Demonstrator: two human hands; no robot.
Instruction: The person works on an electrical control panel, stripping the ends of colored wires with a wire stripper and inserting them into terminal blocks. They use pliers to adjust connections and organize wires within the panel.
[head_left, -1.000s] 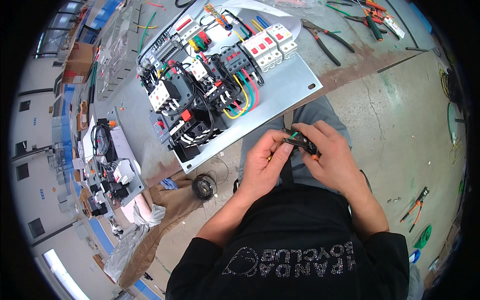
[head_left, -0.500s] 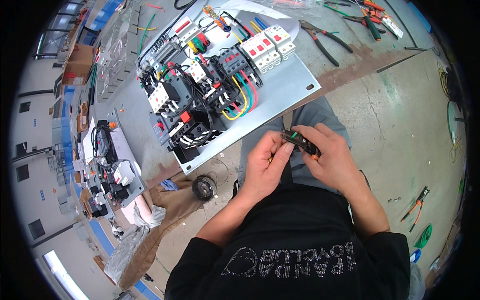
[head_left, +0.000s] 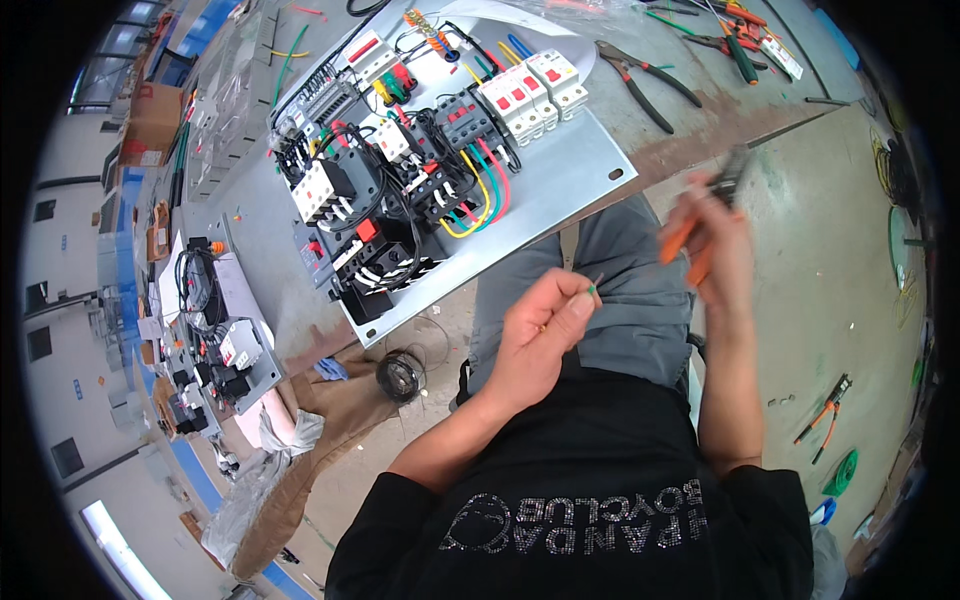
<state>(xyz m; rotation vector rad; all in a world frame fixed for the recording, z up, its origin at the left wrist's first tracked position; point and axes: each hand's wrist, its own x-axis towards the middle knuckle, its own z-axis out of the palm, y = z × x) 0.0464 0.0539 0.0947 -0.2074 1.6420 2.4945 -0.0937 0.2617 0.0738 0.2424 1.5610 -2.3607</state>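
My left hand point(head_left: 545, 335) is closed over my lap, thumb and forefinger pinching a short piece of green wire point(head_left: 592, 291). Only its green tip and a thin bare end show beyond the fingers. To the right, my right hand point(head_left: 718, 245) grips orange-handled pliers point(head_left: 699, 268), their dark head pointing up and away from me. Motion smears both this hand and the tool's jaws. Ahead of my left hand is a metal mounting plate point(head_left: 565, 190) carrying breakers point(head_left: 520, 100), contactors and looped yellow, green and red wires point(head_left: 490, 195). Neither hand touches the plate.
Black-handled cutters point(head_left: 640, 85) lie on the bench point(head_left: 690, 135), with a green-handled tool point(head_left: 740, 55) farther right. A second wired assembly point(head_left: 225, 330) stands at left. On the floor are a black wire coil point(head_left: 400, 375) and orange-handled pliers point(head_left: 828, 408).
My right hand has pulled the pliers away from my left hand, up and to the right. My left hand stays almost in place, the green wire tip now visible at its fingertips.
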